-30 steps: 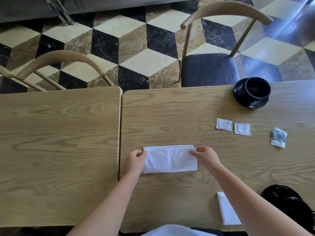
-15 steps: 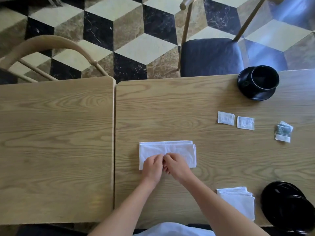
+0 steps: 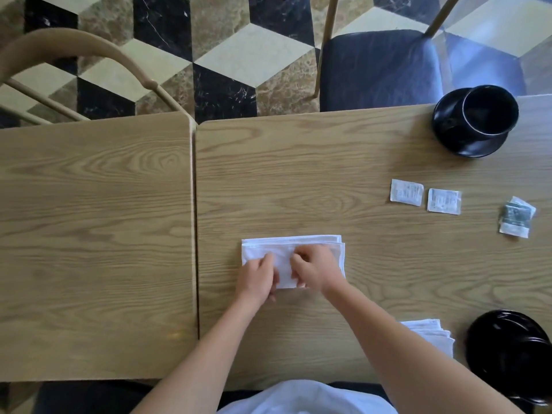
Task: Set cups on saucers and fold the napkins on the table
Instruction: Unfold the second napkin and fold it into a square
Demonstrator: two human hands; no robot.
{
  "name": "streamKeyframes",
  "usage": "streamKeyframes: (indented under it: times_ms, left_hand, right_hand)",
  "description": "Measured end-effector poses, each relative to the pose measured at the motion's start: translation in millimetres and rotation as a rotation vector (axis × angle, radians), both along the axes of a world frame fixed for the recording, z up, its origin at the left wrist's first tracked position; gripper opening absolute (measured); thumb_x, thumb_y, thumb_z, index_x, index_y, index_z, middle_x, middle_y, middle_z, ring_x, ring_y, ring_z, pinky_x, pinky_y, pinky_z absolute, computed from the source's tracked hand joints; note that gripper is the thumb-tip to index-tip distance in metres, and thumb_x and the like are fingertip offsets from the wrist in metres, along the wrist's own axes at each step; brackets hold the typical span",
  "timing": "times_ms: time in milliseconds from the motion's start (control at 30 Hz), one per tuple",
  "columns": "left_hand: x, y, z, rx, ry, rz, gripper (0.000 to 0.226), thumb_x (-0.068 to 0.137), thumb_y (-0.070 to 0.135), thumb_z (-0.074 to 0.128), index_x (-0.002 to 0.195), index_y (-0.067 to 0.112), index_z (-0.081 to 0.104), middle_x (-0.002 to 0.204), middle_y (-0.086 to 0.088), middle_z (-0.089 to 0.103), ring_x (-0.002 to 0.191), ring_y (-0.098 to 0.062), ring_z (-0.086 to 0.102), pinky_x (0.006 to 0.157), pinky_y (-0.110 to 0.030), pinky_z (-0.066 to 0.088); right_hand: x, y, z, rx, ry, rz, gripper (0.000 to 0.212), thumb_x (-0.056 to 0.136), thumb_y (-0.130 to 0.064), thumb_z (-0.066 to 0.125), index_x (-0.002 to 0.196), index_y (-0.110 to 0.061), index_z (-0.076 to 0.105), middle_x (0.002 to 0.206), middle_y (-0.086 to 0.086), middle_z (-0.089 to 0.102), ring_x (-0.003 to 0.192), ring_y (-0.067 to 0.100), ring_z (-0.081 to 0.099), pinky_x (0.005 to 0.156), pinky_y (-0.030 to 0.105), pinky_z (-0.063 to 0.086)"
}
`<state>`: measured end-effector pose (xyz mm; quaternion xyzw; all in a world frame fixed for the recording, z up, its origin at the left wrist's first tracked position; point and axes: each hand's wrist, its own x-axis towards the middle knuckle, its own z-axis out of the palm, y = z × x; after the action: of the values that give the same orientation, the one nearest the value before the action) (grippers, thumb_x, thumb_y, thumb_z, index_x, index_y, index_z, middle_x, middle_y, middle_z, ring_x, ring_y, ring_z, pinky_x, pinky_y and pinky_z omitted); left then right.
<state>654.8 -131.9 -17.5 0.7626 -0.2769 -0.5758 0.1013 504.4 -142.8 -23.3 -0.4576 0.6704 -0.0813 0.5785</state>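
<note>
A white napkin point(image 3: 286, 244) lies folded into a long strip on the right-hand wooden table point(image 3: 298, 174). My left hand point(image 3: 259, 279) and my right hand point(image 3: 315, 268) rest side by side on its near half, fingers bent and pinching the cloth at its near edge. A black cup point(image 3: 490, 110) stands on a black saucer point(image 3: 448, 132) at the far right. A second black saucer point(image 3: 513, 351) with dark ware on it sits at the near right edge. A stack of folded white napkins point(image 3: 433, 333) lies next to it, partly under my right forearm.
Two white sachets point(image 3: 406, 192) point(image 3: 444, 200) and a green-and-white packet point(image 3: 516, 216) lie right of the napkin. A second table point(image 3: 89, 234) adjoins on the left with a narrow gap. Two wooden chairs point(image 3: 89, 52) point(image 3: 379, 67) stand on the far side.
My hands slid from the napkin's two ends to its middle and now sit together on its near edge, a little apart. The camera has tilted further down.
</note>
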Motion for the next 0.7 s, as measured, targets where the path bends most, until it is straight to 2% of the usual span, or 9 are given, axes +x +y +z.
streamKeyframes:
  times_ms: [67, 200, 300, 400, 433, 500, 567, 633, 700]
  left_hand:
    - [-10, -6, 3, -0.007, 0.195, -0.012, 0.055, 0.089, 0.053, 0.044, 0.053, 0.016, 0.064, 0.048, -0.008, 0.06, 0.037, -0.021, 0.055, 0.034, -0.019, 0.034]
    - [-7, -25, -3, 0.196, 0.396, 0.253, 0.062, 0.098, 0.056, 0.039, 0.07, 0.01, 0.069, 0.06, -0.012, 0.071, 0.05, -0.024, 0.069, 0.039, -0.022, 0.042]
    - [12, -40, -5, 0.338, 0.416, 0.199, 0.067, 0.101, 0.057, 0.033, 0.084, 0.005, 0.072, 0.078, -0.016, 0.078, 0.063, -0.025, 0.075, 0.051, -0.028, 0.055]
    - [29, -49, -2, 0.38, 0.28, 0.133, 0.07, 0.096, 0.063, 0.041, 0.085, 0.0, 0.071, 0.079, -0.02, 0.077, 0.066, -0.03, 0.076, 0.054, -0.031, 0.059]
    - [32, -51, 0, 0.352, 0.186, 0.098, 0.071, 0.094, 0.063, 0.045, 0.082, -0.001, 0.072, 0.075, -0.02, 0.076, 0.063, -0.031, 0.075, 0.054, -0.031, 0.059]
    - [34, -52, 4, 0.178, -0.092, -0.025, 0.064, 0.092, 0.056, 0.047, 0.07, 0.0, 0.071, 0.061, -0.014, 0.073, 0.054, -0.03, 0.071, 0.055, -0.033, 0.057]
    - [36, -47, 9, -0.095, -0.422, -0.207, 0.053, 0.091, 0.045, 0.045, 0.059, 0.006, 0.06, 0.051, -0.004, 0.062, 0.051, -0.03, 0.06, 0.052, -0.033, 0.048]
    - [33, -33, 14, -0.383, -0.456, -0.2, 0.041, 0.09, 0.034, 0.048, 0.057, 0.011, 0.041, 0.047, 0.004, 0.043, 0.05, -0.02, 0.041, 0.047, -0.032, 0.03]
    - [19, -9, 22, -0.53, -0.294, -0.091, 0.037, 0.087, 0.028, 0.05, 0.058, 0.013, 0.034, 0.049, 0.007, 0.034, 0.05, -0.01, 0.029, 0.047, -0.03, 0.024]
  right_hand:
    - [-5, -12, 1, 0.094, -0.064, -0.011, 0.023, 0.083, -0.016, 0.046, 0.062, -0.014, 0.056, 0.056, 0.004, 0.068, 0.045, 0.019, 0.068, 0.037, 0.025, 0.044]
    - [-13, -26, 3, 0.223, -0.144, 0.031, 0.023, 0.087, -0.011, 0.047, 0.073, -0.006, 0.064, 0.061, 0.011, 0.071, 0.044, 0.024, 0.068, 0.036, 0.026, 0.048]
    - [-18, -35, 6, 0.417, -0.221, -0.072, 0.027, 0.093, -0.013, 0.048, 0.077, -0.003, 0.067, 0.06, 0.012, 0.071, 0.048, 0.027, 0.069, 0.044, 0.029, 0.056]
    - [-31, -37, 11, 0.403, -0.021, 0.072, 0.031, 0.09, -0.024, 0.054, 0.074, -0.003, 0.071, 0.061, 0.009, 0.074, 0.056, 0.025, 0.074, 0.06, 0.034, 0.064]
    - [-38, -38, 13, 0.332, 0.138, 0.176, 0.032, 0.086, -0.03, 0.058, 0.073, -0.005, 0.072, 0.064, 0.007, 0.075, 0.061, 0.025, 0.074, 0.064, 0.034, 0.063]
    - [-50, -39, 18, 0.143, 0.483, 0.361, 0.027, 0.081, -0.036, 0.06, 0.073, -0.011, 0.068, 0.07, 0.001, 0.072, 0.07, 0.028, 0.07, 0.059, 0.029, 0.054]
    - [-55, -41, 22, -0.081, 0.639, 0.414, 0.016, 0.082, -0.032, 0.06, 0.08, -0.016, 0.06, 0.079, 0.0, 0.064, 0.08, 0.03, 0.061, 0.056, 0.03, 0.04]
    - [-54, -42, 23, -0.295, 0.631, 0.417, 0.019, 0.086, -0.033, 0.066, 0.096, -0.018, 0.059, 0.097, 0.0, 0.06, 0.095, 0.026, 0.054, 0.065, 0.032, 0.04]
    - [-48, -43, 22, -0.359, 0.594, 0.514, 0.035, 0.085, -0.038, 0.072, 0.11, -0.019, 0.057, 0.109, 0.0, 0.058, 0.108, 0.026, 0.051, 0.076, 0.035, 0.045]
